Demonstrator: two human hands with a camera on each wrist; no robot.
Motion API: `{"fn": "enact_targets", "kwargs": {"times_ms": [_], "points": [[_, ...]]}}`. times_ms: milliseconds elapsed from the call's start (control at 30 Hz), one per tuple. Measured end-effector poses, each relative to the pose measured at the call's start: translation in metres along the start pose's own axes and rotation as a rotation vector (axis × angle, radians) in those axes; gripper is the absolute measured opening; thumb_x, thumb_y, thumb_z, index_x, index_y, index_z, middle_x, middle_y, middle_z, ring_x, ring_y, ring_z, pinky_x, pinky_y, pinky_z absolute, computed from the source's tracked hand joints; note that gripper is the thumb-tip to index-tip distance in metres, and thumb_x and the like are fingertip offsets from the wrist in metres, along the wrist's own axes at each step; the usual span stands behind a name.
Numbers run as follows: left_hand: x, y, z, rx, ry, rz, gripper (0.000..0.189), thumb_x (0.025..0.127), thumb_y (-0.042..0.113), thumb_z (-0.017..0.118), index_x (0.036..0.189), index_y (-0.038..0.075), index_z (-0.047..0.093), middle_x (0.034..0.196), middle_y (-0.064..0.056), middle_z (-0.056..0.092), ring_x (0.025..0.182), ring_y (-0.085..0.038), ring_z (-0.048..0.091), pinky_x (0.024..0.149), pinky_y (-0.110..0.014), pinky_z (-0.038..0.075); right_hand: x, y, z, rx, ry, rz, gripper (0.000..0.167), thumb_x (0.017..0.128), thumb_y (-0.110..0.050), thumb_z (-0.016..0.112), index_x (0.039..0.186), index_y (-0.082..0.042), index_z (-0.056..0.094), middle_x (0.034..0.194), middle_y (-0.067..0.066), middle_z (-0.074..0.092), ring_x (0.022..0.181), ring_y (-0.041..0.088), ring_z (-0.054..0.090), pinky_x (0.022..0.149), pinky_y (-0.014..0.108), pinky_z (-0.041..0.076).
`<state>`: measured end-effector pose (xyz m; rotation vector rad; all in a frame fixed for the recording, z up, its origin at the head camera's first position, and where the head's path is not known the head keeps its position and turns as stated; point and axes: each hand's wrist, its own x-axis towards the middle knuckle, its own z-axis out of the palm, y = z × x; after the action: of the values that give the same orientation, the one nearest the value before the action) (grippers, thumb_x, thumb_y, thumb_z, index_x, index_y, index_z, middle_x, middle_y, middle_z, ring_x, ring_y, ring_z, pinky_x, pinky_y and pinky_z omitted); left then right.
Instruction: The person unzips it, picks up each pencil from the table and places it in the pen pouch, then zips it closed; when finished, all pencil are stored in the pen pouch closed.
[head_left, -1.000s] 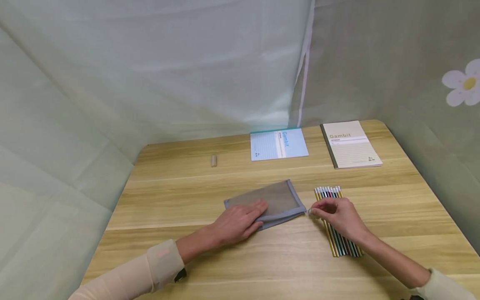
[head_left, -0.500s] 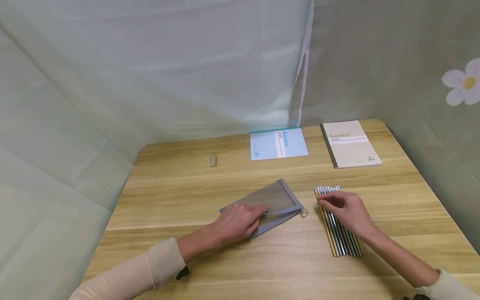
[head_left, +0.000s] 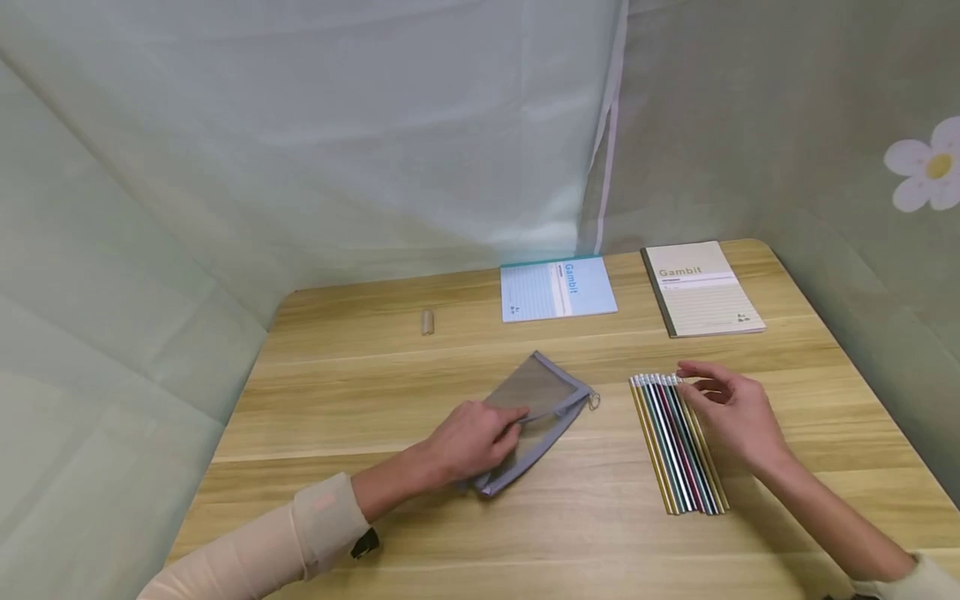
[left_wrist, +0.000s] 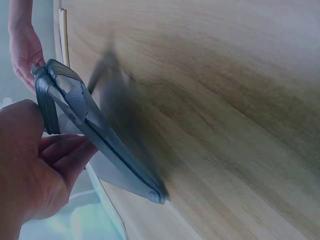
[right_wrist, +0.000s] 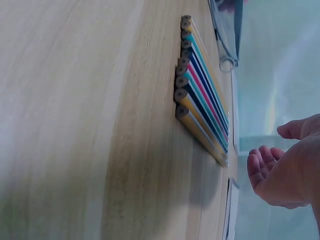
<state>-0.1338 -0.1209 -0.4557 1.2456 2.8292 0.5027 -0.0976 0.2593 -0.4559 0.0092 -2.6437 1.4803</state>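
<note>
My left hand (head_left: 471,442) grips a grey see-through mesh pouch (head_left: 534,388) with blue-grey edging, tilted up off the table in the left wrist view. Its mouth gapes along the near side, and a small metal ring (head_left: 594,401) hangs at the right corner. Part of the pouch is hidden behind my hand. To its right, a flat row of several pencils (head_left: 677,446) lies side by side, eraser ends away from me. Over the far right end of that row hovers my right hand (head_left: 735,412), fingers loosely bent and holding nothing. In the right wrist view the pencils' blunt ends (right_wrist: 182,80) show.
A blue notebook (head_left: 532,292) and a cream notebook (head_left: 701,292) lie at the back of the wooden table (head_left: 337,375). Further left is a small grey-brown cylinder or block (head_left: 427,322). Pale cloth (head_left: 337,150) hangs behind and beside the table.
My right hand has let go of the pouch's ring and moved right over the pencils. My left hand has turned and tilted the pouch, whose mouth now gapes wider.
</note>
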Motion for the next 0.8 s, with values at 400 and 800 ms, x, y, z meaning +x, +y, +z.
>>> {"fn": "enact_targets", "kwargs": {"times_ms": [400, 800], "points": [[0.000, 0.002, -0.002, -0.039, 0.071, -0.098, 0.032, 0.097, 0.011, 0.062, 0.124, 0.006, 0.079, 0.061, 0.007, 0.058, 0.050, -0.003, 0.040, 0.046, -0.023, 0.036, -0.006, 0.017, -0.011, -0.081, 0.005, 0.057, 0.037, 0.102, -0.015, 0.073, 0.134, 0.005, 0.069, 0.124, 0.026, 0.073, 0.089, -0.012, 0.059, 0.074, 0.008, 0.049], [0.000, 0.001, 0.003, -0.027, 0.171, -0.134, 0.036, 0.092, 0.008, 0.061, 0.123, 0.006, 0.079, 0.092, -0.006, 0.078, 0.068, -0.011, 0.061, 0.062, -0.034, 0.056, -0.012, 0.034, -0.004, -0.118, 0.011, -0.005, 0.028, 0.095, 0.000, 0.078, 0.121, 0.009, 0.073, 0.102, 0.019, 0.076, 0.076, 0.001, 0.061, 0.061, 0.018, 0.050]]}}
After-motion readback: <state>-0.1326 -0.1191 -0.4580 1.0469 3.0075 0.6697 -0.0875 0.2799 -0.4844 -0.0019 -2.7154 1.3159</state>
